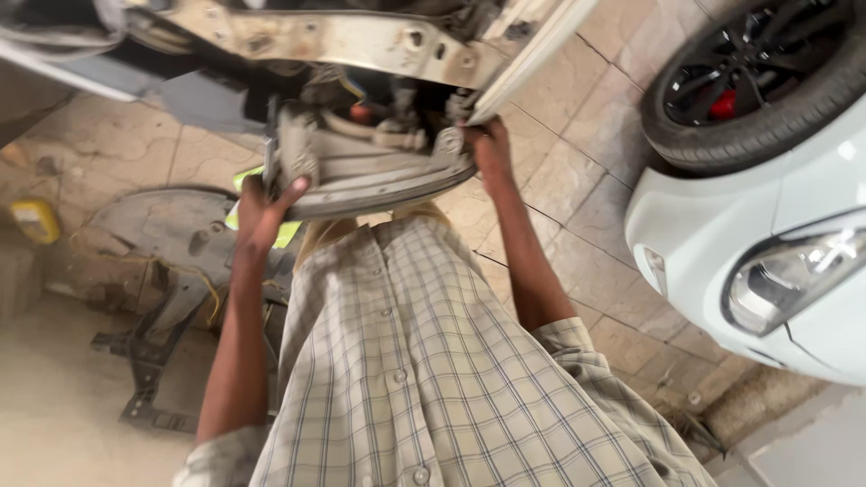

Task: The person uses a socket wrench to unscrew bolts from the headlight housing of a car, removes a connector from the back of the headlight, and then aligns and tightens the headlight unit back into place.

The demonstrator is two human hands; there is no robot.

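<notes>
Left hand [262, 209], right hand [488, 150] both clasp headlamp unit [361, 171]; fingertips hidden, upper body panel cropped.

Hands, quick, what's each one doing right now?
Left hand: gripping the left end of the headlight unit.
Right hand: gripping its right end.

Only package you've got in view is that small yellow jug-type container [36, 219] sitting on the floor at the far left edge, near the grey panel lying flat there. Squarish body, darker yellow patch on its front, too blurry to make out more. No signs, no screens anywhere.
</notes>
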